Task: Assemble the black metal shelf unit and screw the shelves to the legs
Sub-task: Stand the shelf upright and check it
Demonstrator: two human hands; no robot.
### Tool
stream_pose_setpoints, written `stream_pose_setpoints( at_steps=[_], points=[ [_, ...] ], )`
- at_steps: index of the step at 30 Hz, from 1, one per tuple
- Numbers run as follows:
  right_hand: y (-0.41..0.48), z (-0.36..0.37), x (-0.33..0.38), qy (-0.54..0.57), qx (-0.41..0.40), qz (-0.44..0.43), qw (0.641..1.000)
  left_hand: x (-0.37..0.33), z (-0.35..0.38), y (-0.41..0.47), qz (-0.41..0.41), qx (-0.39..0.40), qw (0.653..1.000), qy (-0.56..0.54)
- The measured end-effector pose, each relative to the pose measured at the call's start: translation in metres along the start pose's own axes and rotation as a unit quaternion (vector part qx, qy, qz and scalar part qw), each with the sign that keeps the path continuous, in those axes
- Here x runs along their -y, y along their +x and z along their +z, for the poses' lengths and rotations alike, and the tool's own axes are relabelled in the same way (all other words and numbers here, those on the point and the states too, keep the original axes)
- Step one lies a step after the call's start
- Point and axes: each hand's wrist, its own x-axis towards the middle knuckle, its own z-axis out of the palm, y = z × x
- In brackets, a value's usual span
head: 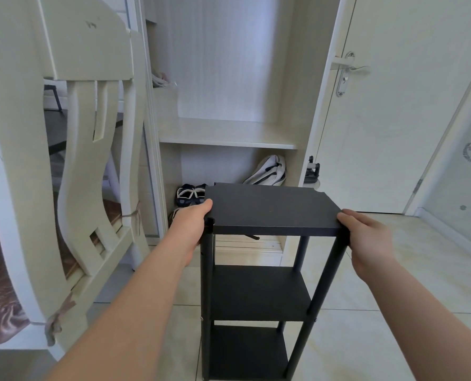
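The black metal shelf unit [259, 270] stands upright on the pale tiled floor [393, 312], with three flat rectangular black shelves stacked between four round black legs [333, 270]. The top shelf [272, 209] sits level across the leg tops. The left hand [191, 224] closes over the shelf's near-left corner, thumb on the upper face and fingers wrapped below. The right hand [366, 237] clamps the near-right corner the same way, fingers over the edge.

As far as the view shows, the unit looks essentially built: all three shelves are in place and the frame stands on its own. Small screw heads seem to show at the middle shelf's near corners, though they are too small to be sure, and whether the top shelf is screwed down cannot be told. What may remain is a final tightening or positioning.

Just behind the unit is an open cream wardrobe [229, 133] holding dark sandals [191, 195] and a white bag [267, 171]. A white door [393, 119] stands to the right and a cream wooden bed frame [86, 133] to the left.
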Motion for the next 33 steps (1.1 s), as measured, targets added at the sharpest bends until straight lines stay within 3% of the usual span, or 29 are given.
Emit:
stream_pose_setpoints(
  at_steps=[20,33],
  points=[
    [0.009,0.006,-0.013,-0.077,0.004,0.026,0.997,0.003,0.005,0.009,-0.034,0.001,0.999,-0.011],
    [0.001,0.009,-0.006,-0.012,-0.018,0.049,0.999,0.004,0.005,0.009,-0.037,0.023,0.999,-0.021]
  ],
)
